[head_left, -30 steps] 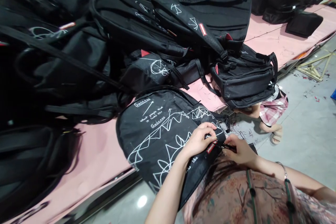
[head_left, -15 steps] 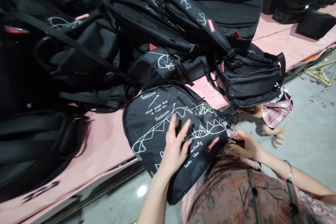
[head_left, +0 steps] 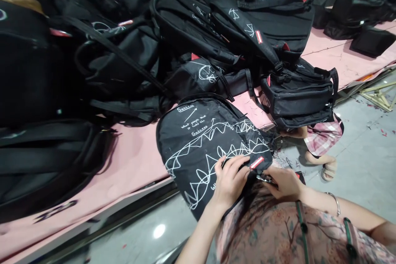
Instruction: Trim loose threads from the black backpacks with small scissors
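We find one black backpack (head_left: pixel 213 144) in hand, lying on a slant across the near edge of the pink table (head_left: pixel 139 148), its lower part reaching over to the wearer's floral garment (head_left: pixel 269 231). Its face carries white scribbled lines, the word "Success" twice, and a red label (head_left: pixel 256 163) near the lower edge.

We record the left hand (head_left: pixel 230 181) on the printed face, just beside the red label, fingers bent and close to one another. We cannot tell whether the fingertips pinch any cloth.

We record the right hand (head_left: pixel 283 183) with thumb and fingers closed around a small tool (head_left: pixel 265 178), its metal end pointing toward the edge of the backpack, just below the label. Whether it touches the cloth, we cannot tell. A bracelet (head_left: pixel 337 204) circles the right wrist.

Beyond, we note a heap of black bags (head_left: pixel 182 37) on the table and another black bag (head_left: pixel 298 101) at its edge. Below that bag, a person in a plaid garment (head_left: pixel 324 136) is partly visible. Scraps dot the grey floor (head_left: pixel 368 152).
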{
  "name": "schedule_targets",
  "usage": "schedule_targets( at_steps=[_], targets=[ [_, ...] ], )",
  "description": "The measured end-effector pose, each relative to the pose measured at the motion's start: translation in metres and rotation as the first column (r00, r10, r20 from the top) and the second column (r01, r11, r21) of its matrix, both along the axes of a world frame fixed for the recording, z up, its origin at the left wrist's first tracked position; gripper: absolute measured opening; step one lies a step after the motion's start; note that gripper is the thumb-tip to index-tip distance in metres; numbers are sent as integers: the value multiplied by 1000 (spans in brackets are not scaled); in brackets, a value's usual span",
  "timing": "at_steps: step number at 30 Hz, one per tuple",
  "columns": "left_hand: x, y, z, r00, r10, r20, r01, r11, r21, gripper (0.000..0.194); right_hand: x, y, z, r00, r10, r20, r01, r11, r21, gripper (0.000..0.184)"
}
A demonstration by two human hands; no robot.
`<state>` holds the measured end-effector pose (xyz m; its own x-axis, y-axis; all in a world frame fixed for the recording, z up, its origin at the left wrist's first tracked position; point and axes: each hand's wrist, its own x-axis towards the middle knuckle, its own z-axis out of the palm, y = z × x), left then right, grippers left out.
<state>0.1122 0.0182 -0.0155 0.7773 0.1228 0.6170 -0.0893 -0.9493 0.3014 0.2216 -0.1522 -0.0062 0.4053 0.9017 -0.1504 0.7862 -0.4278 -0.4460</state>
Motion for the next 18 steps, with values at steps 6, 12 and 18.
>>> schedule_targets(
  at_steps=[6, 12, 18],
  targets=[
    [0, -7, 6, 1000, 13, -6, -12, 1000, 23, 9, -20, 14, 1, 984, -61, 168, 51, 997, 61, 17],
    [-7, -2, 6, 996, 91, 16, -91, 995, -30, 9, -4, 7, -6, 999, -22, -30, 30, 953, 302, 14],
    [-19, 4, -2, 994, 107, 24, -96, 956, -278, 19, 70, -21, -17, 966, -48, -254, 175, 846, 504, 20]
  ],
)
